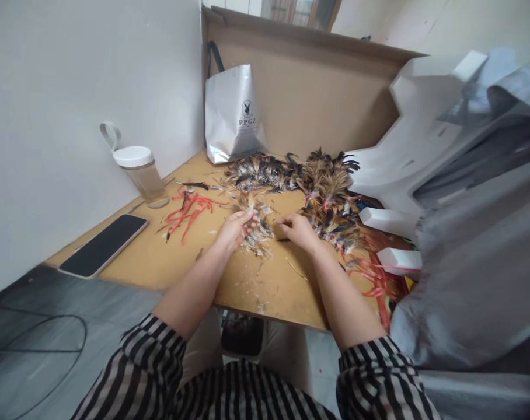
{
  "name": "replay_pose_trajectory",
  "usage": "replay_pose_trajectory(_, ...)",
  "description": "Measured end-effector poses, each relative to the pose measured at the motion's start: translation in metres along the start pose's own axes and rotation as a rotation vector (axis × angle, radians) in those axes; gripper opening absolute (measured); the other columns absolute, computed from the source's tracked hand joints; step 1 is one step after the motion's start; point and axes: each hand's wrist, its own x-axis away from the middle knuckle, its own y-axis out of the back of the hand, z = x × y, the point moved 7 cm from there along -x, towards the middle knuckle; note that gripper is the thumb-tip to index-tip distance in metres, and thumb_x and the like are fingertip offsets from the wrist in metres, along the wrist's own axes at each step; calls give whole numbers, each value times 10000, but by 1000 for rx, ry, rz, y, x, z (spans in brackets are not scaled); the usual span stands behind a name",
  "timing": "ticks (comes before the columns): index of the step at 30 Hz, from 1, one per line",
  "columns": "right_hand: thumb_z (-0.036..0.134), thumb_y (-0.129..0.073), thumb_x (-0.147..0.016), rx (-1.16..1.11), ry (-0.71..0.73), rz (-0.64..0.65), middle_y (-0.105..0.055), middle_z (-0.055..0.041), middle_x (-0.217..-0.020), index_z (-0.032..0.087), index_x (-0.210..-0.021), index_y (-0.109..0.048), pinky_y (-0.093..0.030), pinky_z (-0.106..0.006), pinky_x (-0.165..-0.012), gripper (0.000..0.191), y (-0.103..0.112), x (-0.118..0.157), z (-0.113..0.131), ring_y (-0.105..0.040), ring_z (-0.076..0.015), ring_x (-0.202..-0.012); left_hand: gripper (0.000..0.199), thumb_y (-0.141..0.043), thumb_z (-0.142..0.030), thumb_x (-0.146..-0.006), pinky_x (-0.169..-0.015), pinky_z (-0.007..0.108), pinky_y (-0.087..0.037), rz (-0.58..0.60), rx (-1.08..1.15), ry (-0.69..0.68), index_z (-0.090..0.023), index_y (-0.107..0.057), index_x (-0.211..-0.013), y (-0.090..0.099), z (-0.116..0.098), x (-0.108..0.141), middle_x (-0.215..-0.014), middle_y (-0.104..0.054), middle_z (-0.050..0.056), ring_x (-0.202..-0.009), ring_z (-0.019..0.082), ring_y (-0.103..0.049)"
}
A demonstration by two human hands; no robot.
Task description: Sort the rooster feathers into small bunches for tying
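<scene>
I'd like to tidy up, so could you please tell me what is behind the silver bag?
A brown panel stands behind the silver bag, and a dark curved strip shows above it. Whatever the bag covers cannot be seen.

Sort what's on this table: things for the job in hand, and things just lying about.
Part of the job, it seems:
feather tuft in the left hand
feather piles
red strips, probably

Just lying about, likely:
phone
lidded bottle
silver bag

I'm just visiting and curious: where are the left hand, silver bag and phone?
Left hand (236,229), head view: middle of the hand.
Silver bag (225,114), head view: front side.
Phone (104,245), head view: dark screen.
</scene>
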Motion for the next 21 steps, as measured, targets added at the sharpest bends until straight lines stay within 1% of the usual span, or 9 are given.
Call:
replay_pose_trajectory(2, 239, -493, -722, -53, 10, 51, -652, -1, -665, 157, -764, -681, -378, -202, -585, 210, -9, 0, 11, -548, -114, -591, 146, -656, -182, -698, -390, 119, -346, -6, 5, -4, -88, -639, -808, 1, -1, 0, -649, -603, 21, -474, 35, -520)
replay_pose_trajectory(4, 253, -487, -723, -61, 19, 69, -604, 12, -581, 145, -718, -670, -345, -197, -541, 213, -15, 1, 22, -503, -100, -536, 143, -653, -182, -701, -393, 118, -349, -7, 9, -10, -88, -638, -808, 1, -1, 0, -649, -602, 21, -476, 36, -521)
replay_pose_trajectory(7, 261, -491, -714, -33, 19, 80, -603, 7, -616, 158, -719, -661, -329, -198, -538, 199, -20, 1, 36, -499, -100, -555, 147, -653, -183, -703, -399, 120, -353, -4, 11, -12, -88, -634, -814, 1, -1, -1, -652, -604, 20, -479, 35, -521)
replay_pose_trajectory(10, 277, -522, -687, 83, -35, 78, -632, -26, -687, 178, -742, -663, -335, -216, -553, 181, -25, 3, 41, -520, -125, -600, 153, -654, -190, -705, -405, 123, -358, 3, 4, -5, -89, -629, -817, 1, 0, -1, -650, -605, 21, -484, 36, -524)
replay_pose_trajectory(12, 259, -513, -681, 167, -89, 47, -639, -53, -697, 176, -714, -662, -336, -228, -555, 174, -26, 4, 37, -529, -141, -614, 152, -653, -193, -708, -403, 123, -357, 1, 2, -2, -89, -628, -815, 1, 0, -1, -647, -604, 20, -485, 37, -527)
replay_pose_trajectory(14, 240, -484, -685, 163, -146, 13, -629, -60, -661, 168, -670, -651, -334, -230, -542, 183, -26, 5, 28, -524, -141, -593, 143, -649, -189, -711, -397, 122, -353, -7, 3, -3, -88, -629, -810, 1, 0, -1, -646, -605, 20, -483, 37, -528)
replay_pose_trajectory(16, 240, -471, -680, 47, -198, 11, -596, -37, -587, 157, -632, -633, -327, -221, -513, 188, -28, 5, 14, -500, -124, -539, 132, -642, -181, -716, -396, 119, -354, -12, 7, -5, -89, -631, -809, 2, 0, -1, -648, -608, 20, -484, 36, -531)
replay_pose_trajectory(18, 246, -472, -663, -125, -244, 54, -548, -4, -514, 147, -600, -616, -320, -209, -482, 186, -33, 5, -1, -461, -103, -480, 123, -635, -174, -722, -400, 119, -361, -15, 7, -1, -90, -633, -812, 2, 0, -1, -648, -612, 21, -487, 38, -536)
replay_pose_trajectory(21, 261, -476, -657, -304, -268, 62, -544, 13, -513, 140, -616, -610, -338, -199, -483, 186, -37, 5, -12, -457, -95, -474, 117, -632, -165, -724, -409, 124, -378, -17, -1, 9, -88, -637, -811, 2, 1, 0, -657, -626, 32, -500, 49, -555)
